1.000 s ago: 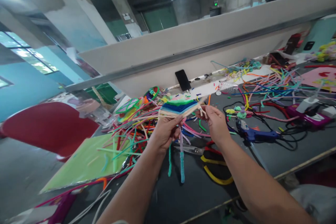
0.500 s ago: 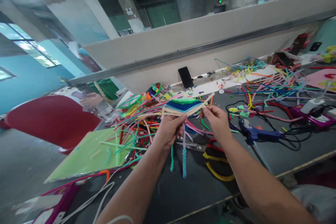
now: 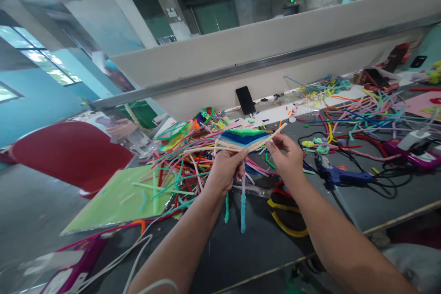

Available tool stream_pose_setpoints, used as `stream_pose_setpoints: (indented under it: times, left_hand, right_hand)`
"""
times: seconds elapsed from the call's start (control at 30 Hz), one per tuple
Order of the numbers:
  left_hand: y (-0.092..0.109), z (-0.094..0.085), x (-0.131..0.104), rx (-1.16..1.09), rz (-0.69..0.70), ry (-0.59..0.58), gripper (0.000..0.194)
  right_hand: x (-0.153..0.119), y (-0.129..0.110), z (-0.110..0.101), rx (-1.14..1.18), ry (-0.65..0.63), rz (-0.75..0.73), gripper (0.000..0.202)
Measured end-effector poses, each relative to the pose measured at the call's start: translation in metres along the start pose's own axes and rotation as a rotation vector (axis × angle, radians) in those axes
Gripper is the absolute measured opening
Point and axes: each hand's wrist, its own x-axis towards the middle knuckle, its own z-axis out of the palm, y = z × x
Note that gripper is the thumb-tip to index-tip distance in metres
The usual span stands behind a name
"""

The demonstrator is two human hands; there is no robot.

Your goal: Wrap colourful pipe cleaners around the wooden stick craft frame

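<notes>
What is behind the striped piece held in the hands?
Beyond the striped piece lie small coloured snippets, and farther back a dark phone stands by the pale partition. Whatever lies directly behind the piece is covered by it and cannot be seen.

The held piece [image 3: 241, 139] is banded green, blue, cream.

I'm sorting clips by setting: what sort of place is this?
Probably a craft workshop: long multicoloured fuzzy stems, a blue plastic glue gun and yellow-and-red-handled metal scissors lie on a dark grey worktable.
</notes>
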Motion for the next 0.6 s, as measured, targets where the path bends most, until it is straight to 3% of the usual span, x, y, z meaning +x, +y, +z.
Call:
stream_pose_setpoints:
  times: [0.2,0.6]
  left_hand:
    - [-0.002,0.0027,-0.0008,-0.004,0.031,0.012,0.035]
    - [-0.0057,0.0015,0.0009,0.01,0.052,-0.009,0.033]
  right_hand:
    - [-0.0001,-0.0017,-0.0027,-0.155,0.055,-0.026,0.021]
    - [0.0023,-0.0018,-0.0055,-0.175,0.053,0.034,0.024]
